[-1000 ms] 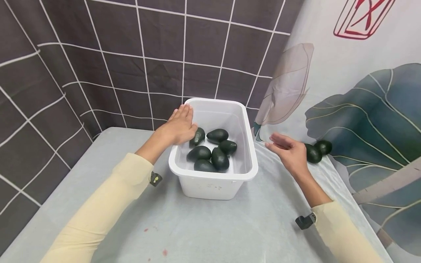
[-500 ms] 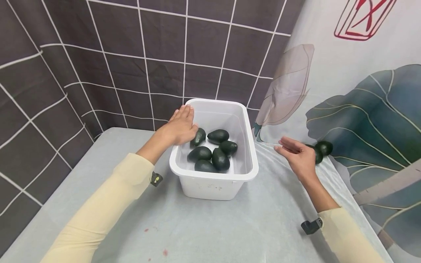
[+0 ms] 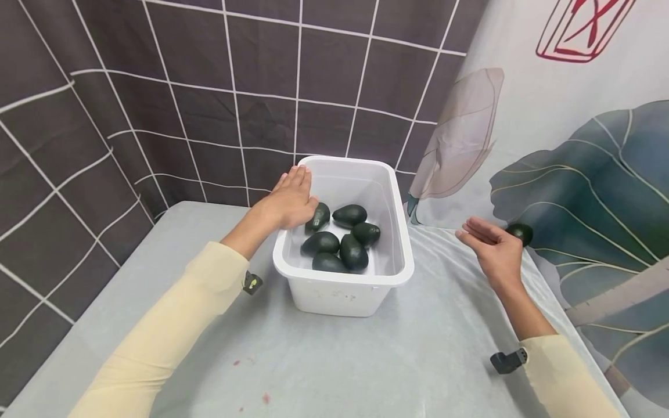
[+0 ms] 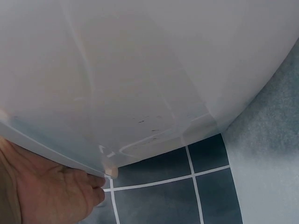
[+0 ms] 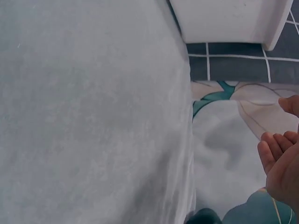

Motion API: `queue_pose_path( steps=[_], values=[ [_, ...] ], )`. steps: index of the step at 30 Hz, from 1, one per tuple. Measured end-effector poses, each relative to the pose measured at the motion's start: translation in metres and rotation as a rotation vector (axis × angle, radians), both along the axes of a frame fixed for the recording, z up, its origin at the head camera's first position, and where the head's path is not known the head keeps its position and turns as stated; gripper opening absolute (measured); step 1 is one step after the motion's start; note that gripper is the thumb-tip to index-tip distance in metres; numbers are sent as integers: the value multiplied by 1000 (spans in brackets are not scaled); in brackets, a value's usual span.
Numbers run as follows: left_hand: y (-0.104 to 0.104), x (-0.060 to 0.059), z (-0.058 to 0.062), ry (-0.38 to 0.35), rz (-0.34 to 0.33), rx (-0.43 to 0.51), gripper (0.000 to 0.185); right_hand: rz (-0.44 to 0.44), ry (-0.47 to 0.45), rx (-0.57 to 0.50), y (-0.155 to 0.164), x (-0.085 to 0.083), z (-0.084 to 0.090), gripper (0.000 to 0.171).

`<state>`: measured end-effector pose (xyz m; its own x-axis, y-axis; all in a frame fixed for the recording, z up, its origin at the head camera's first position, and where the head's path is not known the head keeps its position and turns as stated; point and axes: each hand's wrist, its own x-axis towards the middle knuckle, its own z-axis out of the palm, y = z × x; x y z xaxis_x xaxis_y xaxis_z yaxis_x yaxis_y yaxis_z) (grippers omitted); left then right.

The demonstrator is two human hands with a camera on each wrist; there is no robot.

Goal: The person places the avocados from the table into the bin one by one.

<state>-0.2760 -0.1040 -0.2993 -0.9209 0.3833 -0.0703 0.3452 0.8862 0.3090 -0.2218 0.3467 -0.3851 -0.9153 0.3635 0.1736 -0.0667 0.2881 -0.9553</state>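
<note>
Avocado half hidden behind right hand — second one unseen.

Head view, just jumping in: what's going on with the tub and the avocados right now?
A person's left hand rests on the left rim of the white tub, which holds six dark avocados. The right hand is open above the grey table cover, to the right of the tub, holding nothing. One more avocado lies on the table just beyond that hand, near the leaf-print backdrop.
</note>
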Motion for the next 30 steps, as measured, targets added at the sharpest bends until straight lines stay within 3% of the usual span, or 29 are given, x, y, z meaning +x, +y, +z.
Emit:
queue_pose_path(
  steps=[14, 24, 30],
  values=[
    [3, 0, 2, 0, 1, 1, 79, -134, -18, -93, 29, 1, -7, 56],
    [3, 0, 0, -1, 7, -13, 79, -228, -158, -62, 49, -7, -12, 63],
    [2, 0, -1, 1, 9, -13, 79, -269, -113, -128, 55, -12, -11, 61]
  ],
)
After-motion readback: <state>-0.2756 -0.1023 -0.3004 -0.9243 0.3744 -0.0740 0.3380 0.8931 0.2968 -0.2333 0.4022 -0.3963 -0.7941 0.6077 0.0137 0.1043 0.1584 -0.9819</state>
